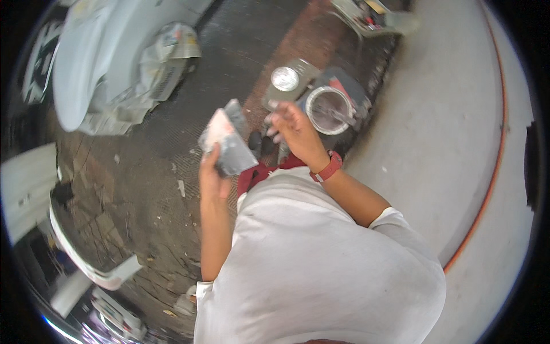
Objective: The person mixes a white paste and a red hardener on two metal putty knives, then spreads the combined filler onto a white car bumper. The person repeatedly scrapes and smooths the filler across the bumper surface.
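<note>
While a smooth, curved white vehicle body panel stands at upper left, edged with crumpled newspaper, a round, pale-rimmed bucket sits ahead. Before the waist, 1 flat, angular grey board, pink-smeared, is gripped in the left hand; near the bucket, the right hand's blurred fingers curl loosely apart.

White T-shirt, red wristwatch

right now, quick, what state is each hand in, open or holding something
Left hand: closed on a grey board with a pinkish smear.
Right hand: open, fingers loosely curled, no held thing visible.
</note>
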`<state>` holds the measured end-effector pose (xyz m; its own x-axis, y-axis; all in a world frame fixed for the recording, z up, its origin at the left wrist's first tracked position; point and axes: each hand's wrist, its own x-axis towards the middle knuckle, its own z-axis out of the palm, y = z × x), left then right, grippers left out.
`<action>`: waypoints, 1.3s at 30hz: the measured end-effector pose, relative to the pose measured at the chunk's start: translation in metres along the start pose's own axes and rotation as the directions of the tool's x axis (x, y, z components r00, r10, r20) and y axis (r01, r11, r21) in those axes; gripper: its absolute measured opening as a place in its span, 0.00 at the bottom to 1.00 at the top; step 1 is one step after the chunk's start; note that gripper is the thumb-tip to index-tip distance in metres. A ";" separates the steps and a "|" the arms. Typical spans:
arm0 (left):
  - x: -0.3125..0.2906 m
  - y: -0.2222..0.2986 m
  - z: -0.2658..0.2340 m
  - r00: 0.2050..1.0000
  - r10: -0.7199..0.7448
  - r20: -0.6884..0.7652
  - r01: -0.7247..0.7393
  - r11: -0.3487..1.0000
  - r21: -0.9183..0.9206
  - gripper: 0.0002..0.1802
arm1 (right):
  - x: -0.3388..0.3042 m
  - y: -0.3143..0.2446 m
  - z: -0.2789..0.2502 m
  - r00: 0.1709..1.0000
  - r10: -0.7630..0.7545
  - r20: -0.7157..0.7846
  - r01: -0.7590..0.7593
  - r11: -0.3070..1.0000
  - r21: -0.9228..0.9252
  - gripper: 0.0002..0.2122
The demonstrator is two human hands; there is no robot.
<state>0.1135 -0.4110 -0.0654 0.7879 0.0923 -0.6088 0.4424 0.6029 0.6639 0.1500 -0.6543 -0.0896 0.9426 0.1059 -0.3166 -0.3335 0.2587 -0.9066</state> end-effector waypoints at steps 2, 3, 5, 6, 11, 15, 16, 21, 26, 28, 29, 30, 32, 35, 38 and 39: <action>0.015 -0.020 -0.010 0.995 0.043 -0.090 -0.042 0.999 0.012 0.26 | -0.015 -0.008 -0.038 0.899 -0.367 -0.241 0.263 0.890 -0.373 0.17; 0.024 -0.020 -0.016 0.997 0.000 -0.075 0.001 1.000 0.009 0.27 | -0.021 -0.009 -0.060 0.804 -0.461 -0.376 0.253 0.837 -0.485 0.16; 0.038 -0.021 -0.025 0.995 -0.065 -0.072 0.065 0.998 0.003 0.28 | -0.021 0.004 -0.107 0.612 -0.545 -0.573 0.197 0.807 -0.557 0.14; 0.043 -0.024 -0.025 0.993 -0.094 -0.074 0.094 0.996 -0.007 0.28 | -0.021 0.015 -0.132 0.531 -0.535 -0.657 0.181 0.829 -0.529 0.14; 0.045 -0.023 -0.013 0.978 -0.206 -0.021 0.206 0.979 -0.011 0.27 | -0.048 0.041 -0.172 0.812 -0.418 -0.408 -0.214 0.438 -0.873 0.16; 0.032 -0.001 0.010 0.965 -0.261 0.029 0.259 0.965 0.048 0.27 | -0.064 0.033 -0.150 0.832 -0.374 -0.410 -0.260 0.390 -0.883 0.18; 0.033 0.000 0.012 0.962 -0.271 0.036 0.268 0.961 0.068 0.27 | -0.063 0.033 -0.149 0.827 -0.400 -0.394 -0.233 0.393 -0.889 0.19; 0.019 0.017 0.032 0.952 -0.293 0.091 0.287 0.955 0.079 0.27 | -0.063 0.028 -0.089 0.738 -0.349 -0.577 -0.161 0.740 -0.653 0.12; 0.002 0.033 0.047 0.939 -0.332 0.094 0.320 0.940 0.119 0.26 | -0.094 -0.013 -0.035 0.712 -0.463 -0.528 -0.146 0.639 -0.756 0.10; 0.000 0.038 0.052 0.918 -0.359 0.169 0.343 0.932 0.117 0.27 | -0.116 -0.037 -0.015 0.681 -0.479 -0.554 -0.190 0.616 -0.765 0.10; -0.003 0.040 0.052 0.906 -0.371 0.204 0.354 0.928 0.115 0.28 | -0.128 -0.046 -0.005 0.667 -0.486 -0.565 -0.210 0.604 -0.768 0.10; -0.007 0.042 0.057 0.902 -0.377 0.212 0.360 0.926 0.113 0.28 | -0.138 -0.052 0.003 0.654 -0.485 -0.581 -0.200 0.630 -0.751 0.10; -0.017 0.047 0.065 0.894 -0.385 0.228 0.370 0.923 0.106 0.28 | -0.155 -0.061 0.016 0.628 -0.484 -0.609 -0.173 0.676 -0.716 0.09; -0.017 0.048 0.068 0.884 -0.395 0.251 0.386 0.918 0.087 0.29 | -0.166 -0.072 0.034 0.588 -0.527 -0.613 -0.121 0.692 -0.711 0.09; -0.014 0.047 0.070 0.873 -0.402 0.277 0.398 0.914 0.076 0.31 | -0.163 -0.062 0.041 0.552 -0.575 -0.604 -0.105 0.670 -0.735 0.08; -0.013 0.046 0.069 0.865 -0.404 0.298 0.402 0.913 0.069 0.31 | -0.161 -0.061 0.044 0.548 -0.573 -0.609 -0.119 0.668 -0.735 0.08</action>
<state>0.1535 -0.4391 0.0028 0.6304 -0.4000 -0.6653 0.7506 0.5325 0.3911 0.0180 -0.6450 0.0285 0.7161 -0.6754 0.1760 -0.3242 -0.5452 -0.7731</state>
